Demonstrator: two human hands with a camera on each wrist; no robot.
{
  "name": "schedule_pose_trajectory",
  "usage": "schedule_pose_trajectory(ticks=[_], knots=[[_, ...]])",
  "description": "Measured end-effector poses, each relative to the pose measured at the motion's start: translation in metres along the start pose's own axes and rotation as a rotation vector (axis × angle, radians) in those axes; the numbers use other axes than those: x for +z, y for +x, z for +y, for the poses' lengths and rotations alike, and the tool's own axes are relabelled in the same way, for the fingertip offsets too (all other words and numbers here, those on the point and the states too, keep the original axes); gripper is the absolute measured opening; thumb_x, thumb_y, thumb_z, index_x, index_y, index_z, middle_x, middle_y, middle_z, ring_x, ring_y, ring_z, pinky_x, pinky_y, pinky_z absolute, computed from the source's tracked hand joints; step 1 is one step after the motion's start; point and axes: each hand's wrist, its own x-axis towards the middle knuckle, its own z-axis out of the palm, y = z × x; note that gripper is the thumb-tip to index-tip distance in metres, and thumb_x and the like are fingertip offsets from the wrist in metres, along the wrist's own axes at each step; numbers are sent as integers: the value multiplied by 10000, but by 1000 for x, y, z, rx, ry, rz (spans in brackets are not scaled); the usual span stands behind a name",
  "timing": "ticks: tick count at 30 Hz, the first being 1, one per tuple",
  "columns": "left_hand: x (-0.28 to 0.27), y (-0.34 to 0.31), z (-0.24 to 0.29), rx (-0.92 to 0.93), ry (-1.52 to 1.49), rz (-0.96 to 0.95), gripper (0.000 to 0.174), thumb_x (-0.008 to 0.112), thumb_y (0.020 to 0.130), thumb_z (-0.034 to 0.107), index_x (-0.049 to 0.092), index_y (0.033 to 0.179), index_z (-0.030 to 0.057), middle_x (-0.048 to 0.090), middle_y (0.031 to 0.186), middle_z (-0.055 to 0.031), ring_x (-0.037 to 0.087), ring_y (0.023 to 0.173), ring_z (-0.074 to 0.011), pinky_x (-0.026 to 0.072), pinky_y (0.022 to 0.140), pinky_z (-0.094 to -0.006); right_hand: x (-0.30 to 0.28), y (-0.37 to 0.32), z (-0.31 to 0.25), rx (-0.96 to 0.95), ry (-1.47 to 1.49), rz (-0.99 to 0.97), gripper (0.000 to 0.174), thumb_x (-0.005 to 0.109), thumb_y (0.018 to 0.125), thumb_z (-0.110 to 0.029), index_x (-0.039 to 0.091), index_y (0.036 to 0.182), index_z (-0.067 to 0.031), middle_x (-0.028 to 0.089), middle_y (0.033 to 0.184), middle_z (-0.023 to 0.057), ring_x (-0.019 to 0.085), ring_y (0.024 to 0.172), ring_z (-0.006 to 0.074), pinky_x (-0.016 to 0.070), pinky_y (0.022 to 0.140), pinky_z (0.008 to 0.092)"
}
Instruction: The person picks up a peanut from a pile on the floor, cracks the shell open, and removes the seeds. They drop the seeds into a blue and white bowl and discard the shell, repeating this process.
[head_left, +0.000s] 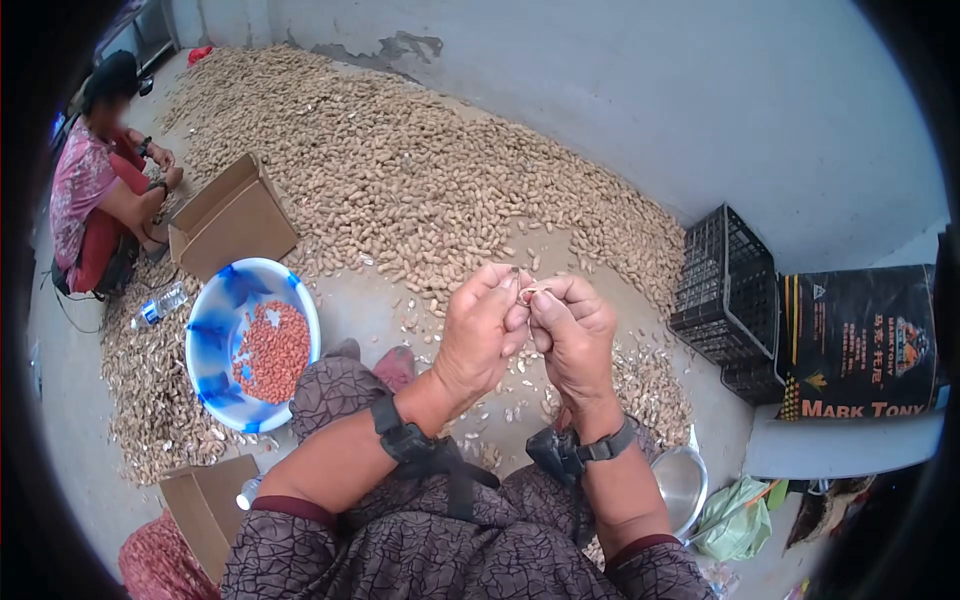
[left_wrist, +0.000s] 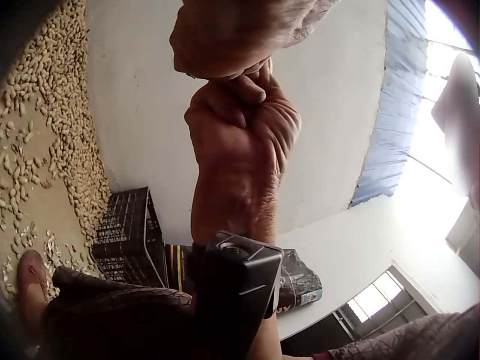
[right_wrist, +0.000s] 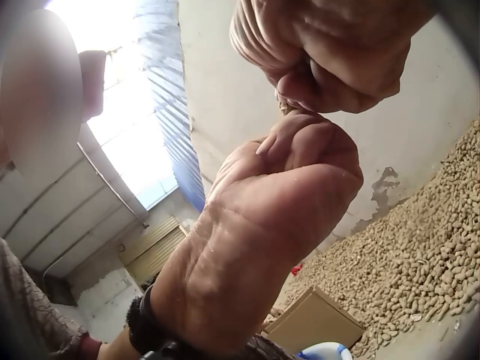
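Observation:
Over the lap, both hands meet at the fingertips in the head view. My left hand and my right hand pinch a peanut between thumbs and fingers. Its pale shell is split, and a bit of reddish kernel shows inside. In the right wrist view the shell peeks out between the two hands, mostly covered by fingers. To the left stands a blue and white basin with a heap of shelled red peanuts in it.
A big pile of unshelled peanuts spreads along the wall. Empty shells litter the floor. A cardboard box, a water bottle and a seated person are left; a black crate, printed sack and metal pot right.

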Motion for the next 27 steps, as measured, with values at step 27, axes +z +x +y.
schedule_pose_trajectory(ticks=[27], knots=[[-10,-1,9,-215,317,-108,280,412,908,287,508,869,27,442,595,-3,341,432,-24,268,352,-146,-7,-6,-11,-18,-261,-40,75,548,791,16,531,862,31,590,704,53,549,593,64,432,503,168]])
